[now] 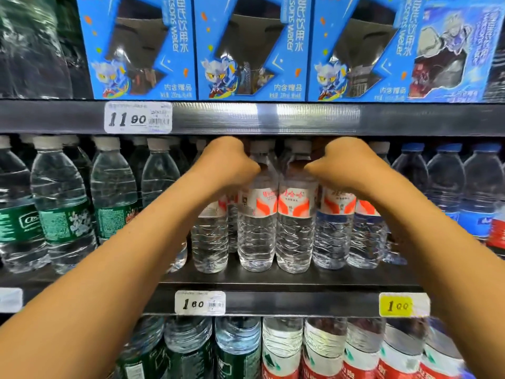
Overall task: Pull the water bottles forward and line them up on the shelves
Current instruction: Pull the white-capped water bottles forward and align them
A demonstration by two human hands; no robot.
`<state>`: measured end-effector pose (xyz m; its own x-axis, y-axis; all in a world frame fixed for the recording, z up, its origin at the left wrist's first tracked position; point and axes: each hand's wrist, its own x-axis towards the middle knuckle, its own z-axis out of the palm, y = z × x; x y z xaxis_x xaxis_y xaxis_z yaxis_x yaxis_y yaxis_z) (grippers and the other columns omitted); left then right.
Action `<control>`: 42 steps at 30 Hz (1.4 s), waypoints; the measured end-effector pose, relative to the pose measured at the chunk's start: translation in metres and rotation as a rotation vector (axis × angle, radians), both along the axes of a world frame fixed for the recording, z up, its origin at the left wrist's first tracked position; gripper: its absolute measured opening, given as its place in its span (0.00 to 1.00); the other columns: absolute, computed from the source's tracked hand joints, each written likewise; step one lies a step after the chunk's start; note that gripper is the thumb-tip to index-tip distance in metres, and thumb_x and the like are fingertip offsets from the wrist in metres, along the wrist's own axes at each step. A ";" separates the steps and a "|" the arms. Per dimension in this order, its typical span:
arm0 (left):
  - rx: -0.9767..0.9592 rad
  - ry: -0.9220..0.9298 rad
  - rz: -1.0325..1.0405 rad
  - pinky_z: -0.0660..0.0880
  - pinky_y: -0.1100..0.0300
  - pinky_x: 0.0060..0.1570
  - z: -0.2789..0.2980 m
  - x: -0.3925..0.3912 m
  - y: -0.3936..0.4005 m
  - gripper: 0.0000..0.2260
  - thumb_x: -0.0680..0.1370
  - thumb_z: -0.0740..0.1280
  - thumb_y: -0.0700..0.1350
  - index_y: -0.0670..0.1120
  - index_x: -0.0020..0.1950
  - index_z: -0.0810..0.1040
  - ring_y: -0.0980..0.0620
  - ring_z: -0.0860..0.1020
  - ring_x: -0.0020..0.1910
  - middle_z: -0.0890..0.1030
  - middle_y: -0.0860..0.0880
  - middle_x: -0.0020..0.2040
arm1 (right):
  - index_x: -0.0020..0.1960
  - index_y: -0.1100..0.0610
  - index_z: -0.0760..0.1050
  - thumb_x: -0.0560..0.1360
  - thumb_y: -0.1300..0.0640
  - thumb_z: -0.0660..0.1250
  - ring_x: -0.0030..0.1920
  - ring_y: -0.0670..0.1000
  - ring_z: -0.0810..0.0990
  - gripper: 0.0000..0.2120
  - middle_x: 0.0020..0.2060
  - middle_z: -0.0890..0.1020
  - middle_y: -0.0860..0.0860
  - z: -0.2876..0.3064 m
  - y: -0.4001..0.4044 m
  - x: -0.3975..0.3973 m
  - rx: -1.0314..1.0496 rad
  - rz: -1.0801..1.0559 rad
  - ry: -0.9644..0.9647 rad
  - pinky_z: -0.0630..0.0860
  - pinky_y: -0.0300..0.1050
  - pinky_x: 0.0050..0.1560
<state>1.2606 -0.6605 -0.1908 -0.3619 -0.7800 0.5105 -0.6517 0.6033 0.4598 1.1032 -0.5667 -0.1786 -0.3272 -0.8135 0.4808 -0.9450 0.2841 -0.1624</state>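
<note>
Middle shelf (273, 280): green-labelled bottles (65, 203) stand at the left. The left hand (229, 160) reaches in, fingers curled around the upper part of a red-and-white-labelled water bottle (257, 212). Just beside it, the right hand (341, 162) has its fingers wrapped behind a second such bottle (296, 212). Both bottles stand upright, touching, near the shelf's front edge. Blue-labelled bottles (448, 187) stand at the right.

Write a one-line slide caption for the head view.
Both hands, left and right, grip red-and-white-labelled water bottles on the middle shelf.
</note>
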 end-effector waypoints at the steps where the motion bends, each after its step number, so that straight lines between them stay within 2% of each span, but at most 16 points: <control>1: 0.020 0.023 -0.017 0.62 0.61 0.25 0.000 -0.001 0.001 0.16 0.74 0.69 0.45 0.42 0.29 0.69 0.48 0.66 0.28 0.70 0.47 0.28 | 0.29 0.59 0.64 0.76 0.54 0.63 0.29 0.50 0.64 0.19 0.28 0.67 0.54 0.001 0.001 0.000 -0.003 0.013 -0.021 0.60 0.43 0.27; 3: 0.037 0.038 -0.029 0.62 0.61 0.26 0.001 -0.004 0.005 0.18 0.73 0.69 0.49 0.42 0.29 0.71 0.48 0.67 0.28 0.71 0.47 0.27 | 0.29 0.58 0.65 0.76 0.51 0.63 0.30 0.52 0.66 0.20 0.28 0.68 0.53 0.003 0.002 0.002 0.017 0.014 -0.010 0.61 0.45 0.29; 5: -0.019 -0.037 0.022 0.60 0.60 0.25 0.001 -0.008 0.010 0.20 0.74 0.68 0.52 0.44 0.26 0.68 0.48 0.67 0.27 0.69 0.47 0.25 | 0.28 0.58 0.64 0.76 0.47 0.62 0.30 0.52 0.66 0.22 0.27 0.68 0.53 0.001 -0.001 0.004 0.016 0.000 0.047 0.59 0.45 0.29; 8: -0.073 -0.114 0.086 0.58 0.60 0.25 0.001 -0.011 0.015 0.15 0.75 0.65 0.45 0.42 0.29 0.71 0.45 0.75 0.34 0.74 0.40 0.32 | 0.26 0.58 0.63 0.76 0.48 0.62 0.27 0.50 0.64 0.24 0.25 0.67 0.52 -0.005 -0.006 0.006 -0.042 -0.014 0.090 0.56 0.44 0.27; 10: -0.009 -0.100 0.090 0.59 0.60 0.24 0.004 -0.010 0.015 0.15 0.76 0.66 0.45 0.42 0.31 0.71 0.48 0.74 0.33 0.73 0.37 0.34 | 0.26 0.58 0.63 0.77 0.50 0.63 0.27 0.50 0.63 0.24 0.25 0.67 0.53 -0.007 -0.007 0.006 -0.057 -0.019 0.093 0.56 0.43 0.27; 11: 0.038 -0.076 0.086 0.60 0.61 0.24 0.006 -0.008 0.015 0.16 0.76 0.68 0.47 0.43 0.30 0.71 0.49 0.71 0.29 0.71 0.38 0.32 | 0.26 0.58 0.63 0.77 0.51 0.63 0.27 0.50 0.63 0.23 0.25 0.67 0.53 -0.007 -0.006 0.006 -0.045 -0.025 0.090 0.56 0.43 0.27; 13: 0.127 0.003 0.063 0.62 0.61 0.24 0.009 -0.005 0.013 0.18 0.73 0.72 0.51 0.43 0.31 0.70 0.51 0.67 0.28 0.71 0.45 0.31 | 0.26 0.59 0.62 0.77 0.55 0.62 0.27 0.51 0.61 0.22 0.25 0.65 0.53 -0.003 -0.004 0.007 -0.007 -0.032 0.064 0.56 0.44 0.27; 17: 0.177 0.057 0.005 0.66 0.62 0.26 0.010 -0.002 0.011 0.15 0.72 0.74 0.51 0.42 0.36 0.75 0.52 0.70 0.31 0.76 0.46 0.36 | 0.28 0.59 0.63 0.76 0.53 0.62 0.27 0.51 0.62 0.21 0.26 0.66 0.54 0.003 -0.001 0.006 0.029 -0.025 0.017 0.59 0.44 0.27; 20: 0.076 -0.006 0.019 0.61 0.62 0.25 0.008 -0.006 0.013 0.17 0.74 0.70 0.50 0.43 0.30 0.71 0.51 0.66 0.28 0.70 0.47 0.30 | 0.28 0.59 0.63 0.78 0.49 0.61 0.28 0.50 0.63 0.23 0.26 0.67 0.53 0.001 -0.004 0.005 0.040 -0.025 0.060 0.58 0.45 0.27; 22: -0.064 -0.065 0.058 0.59 0.60 0.25 0.005 -0.009 0.013 0.19 0.74 0.68 0.50 0.44 0.27 0.67 0.51 0.64 0.26 0.67 0.48 0.26 | 0.27 0.58 0.63 0.78 0.46 0.62 0.27 0.50 0.64 0.25 0.25 0.67 0.52 -0.002 -0.008 0.005 0.023 -0.032 0.081 0.58 0.45 0.27; 25: -0.194 -0.105 0.110 0.56 0.59 0.25 0.000 -0.013 0.009 0.20 0.74 0.67 0.46 0.43 0.26 0.66 0.52 0.64 0.26 0.66 0.48 0.25 | 0.26 0.58 0.64 0.77 0.48 0.62 0.27 0.50 0.63 0.24 0.24 0.67 0.52 -0.005 -0.010 0.003 -0.023 -0.040 0.093 0.58 0.44 0.27; 29: -0.085 -0.078 0.093 0.61 0.61 0.25 0.005 -0.012 0.004 0.13 0.75 0.68 0.50 0.43 0.35 0.75 0.50 0.71 0.31 0.73 0.47 0.31 | 0.27 0.58 0.65 0.76 0.51 0.62 0.27 0.50 0.64 0.21 0.25 0.68 0.53 -0.004 -0.012 0.002 -0.013 -0.050 0.110 0.58 0.44 0.27; 33: 0.075 0.004 0.028 0.62 0.67 0.21 0.008 -0.008 0.005 0.10 0.75 0.66 0.45 0.45 0.34 0.72 0.52 0.70 0.29 0.73 0.48 0.33 | 0.27 0.58 0.66 0.76 0.51 0.61 0.27 0.50 0.65 0.20 0.26 0.69 0.53 0.000 -0.011 0.002 0.025 -0.058 0.107 0.58 0.44 0.27; 37: -0.026 -0.096 0.013 0.60 0.61 0.25 0.006 -0.012 0.011 0.18 0.74 0.68 0.53 0.45 0.29 0.70 0.53 0.67 0.28 0.70 0.49 0.29 | 0.27 0.59 0.64 0.76 0.51 0.61 0.27 0.51 0.64 0.22 0.25 0.67 0.53 -0.001 -0.010 0.002 0.045 -0.043 0.108 0.57 0.44 0.27; 40: -0.168 -0.173 0.102 0.57 0.60 0.25 0.005 -0.014 0.011 0.22 0.75 0.68 0.54 0.45 0.27 0.66 0.53 0.64 0.27 0.67 0.49 0.27 | 0.28 0.58 0.64 0.77 0.52 0.60 0.28 0.51 0.63 0.21 0.26 0.67 0.53 0.001 -0.008 0.001 0.075 -0.049 0.125 0.58 0.44 0.27; 42: -0.170 -0.167 0.120 0.58 0.60 0.24 0.007 -0.013 0.011 0.22 0.75 0.69 0.54 0.45 0.27 0.66 0.52 0.66 0.28 0.68 0.48 0.27 | 0.28 0.59 0.65 0.76 0.51 0.60 0.28 0.50 0.64 0.20 0.26 0.68 0.53 0.002 -0.008 0.000 0.064 -0.044 0.130 0.58 0.43 0.27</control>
<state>1.2475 -0.6497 -0.1842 -0.3622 -0.7305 0.5789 -0.7818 0.5763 0.2380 1.1037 -0.5744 -0.1763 -0.3010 -0.8304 0.4689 -0.9434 0.3311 -0.0192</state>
